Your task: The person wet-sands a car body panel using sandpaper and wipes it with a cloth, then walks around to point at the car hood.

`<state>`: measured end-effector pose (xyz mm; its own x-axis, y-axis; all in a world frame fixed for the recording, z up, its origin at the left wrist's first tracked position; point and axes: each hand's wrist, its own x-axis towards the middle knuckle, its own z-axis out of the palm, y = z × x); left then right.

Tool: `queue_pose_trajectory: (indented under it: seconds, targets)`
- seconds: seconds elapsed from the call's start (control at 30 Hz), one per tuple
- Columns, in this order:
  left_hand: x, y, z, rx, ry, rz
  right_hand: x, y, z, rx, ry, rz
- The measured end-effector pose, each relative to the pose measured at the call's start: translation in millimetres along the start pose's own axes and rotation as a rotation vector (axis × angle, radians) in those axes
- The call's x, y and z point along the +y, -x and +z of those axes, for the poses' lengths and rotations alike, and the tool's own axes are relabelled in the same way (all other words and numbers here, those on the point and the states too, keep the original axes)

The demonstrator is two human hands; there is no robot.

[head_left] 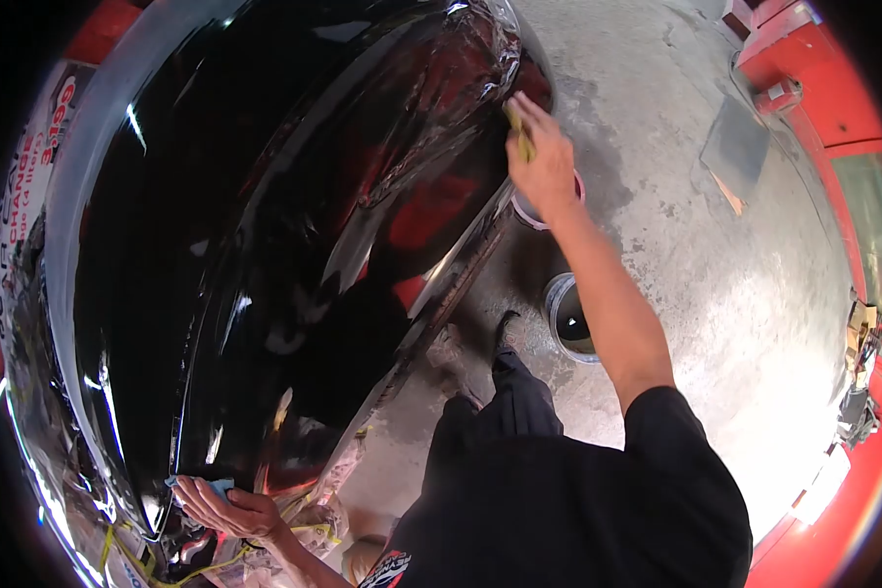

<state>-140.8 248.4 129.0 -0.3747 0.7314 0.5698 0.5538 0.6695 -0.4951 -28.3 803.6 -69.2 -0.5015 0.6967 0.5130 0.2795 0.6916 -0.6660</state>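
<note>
A glossy black car panel (265, 196) with reflections fills the left half of the head view. At its far right edge, my right hand (547, 167) is closed around a yellowish pad (521, 137), whose exact kind I cannot make out, and presses it near the panel's rim. My left hand (227, 510) rests at the panel's near left corner. Between its thumb and fingers sits a light blue cloth (218, 486), partly hidden by the hand. Crumpled clear plastic (323, 495) and yellow tape (227, 562) lie around that corner.
Beside my feet a bucket (570, 318) holds dark liquid, and a pink-rimmed tub (531, 211) stands partly behind my right wrist. A grey flat sheet (735, 147) lies on the concrete floor (745, 294). Red cabinets (804, 78) line the right side; a printed sign (44, 157) stands at left.
</note>
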Motion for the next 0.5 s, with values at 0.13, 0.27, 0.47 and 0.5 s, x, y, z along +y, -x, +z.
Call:
queue_pose_trajectory:
  seconds: [0.13,0.27,0.47,0.5]
  targets:
    - [1.4,-0.4,0.7,-0.007,-0.007,-0.002,-20.3,19.0,-5.7,0.009,0.004,-0.094]
    - [3.3,-2.8,-0.3,0.001,0.006,-0.003,5.4,-9.6,-4.8,0.002,-0.012,-0.065]
    - [2.8,-1.0,1.5,0.007,0.016,-0.01,-7.1,11.3,-14.0,-0.053,-0.037,-0.125]
    - [4.2,-2.5,1.3,0.007,0.015,-0.01,1.8,2.3,-12.8,-0.03,0.005,-0.161]
